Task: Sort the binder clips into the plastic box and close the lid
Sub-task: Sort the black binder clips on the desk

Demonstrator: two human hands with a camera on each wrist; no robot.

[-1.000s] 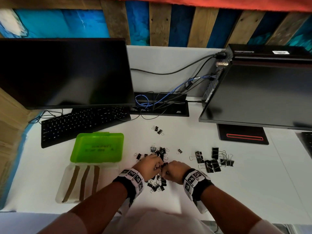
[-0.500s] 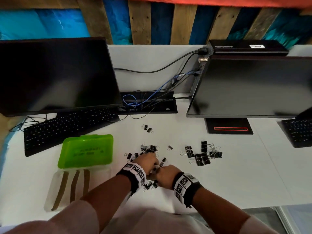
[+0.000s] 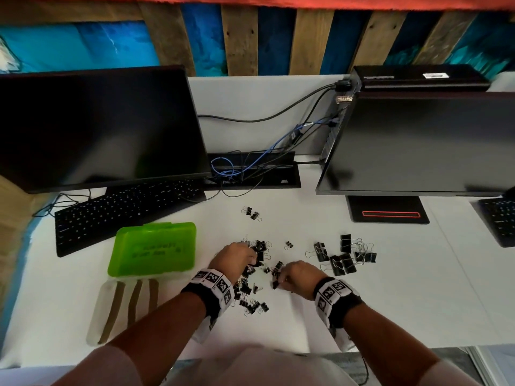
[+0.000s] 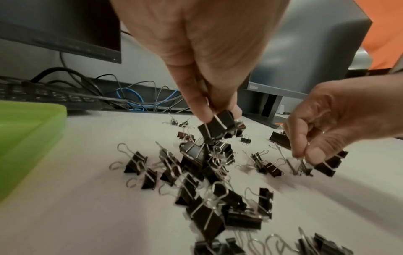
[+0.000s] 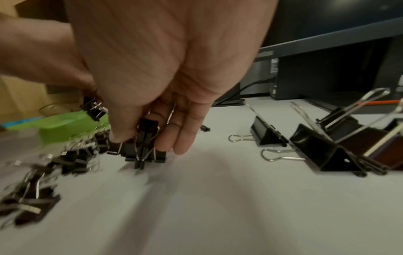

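Left hand (image 4: 209, 57): fingers down, pinching one binder clip (image 4: 218, 126) above the pile. Right hand (image 5: 161, 72): palm down, fingers curled around small clips (image 5: 144, 146) on bench (image 5: 218, 207).

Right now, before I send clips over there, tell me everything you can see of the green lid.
The green lid is translucent lime plastic, a rounded rectangle with a raised rim and faint embossed lettering that is too blurred to read. It is swung open and lies flat on the white desk, at the far edge of the clear box tray, in front of the keyboard. Neither hand touches it.
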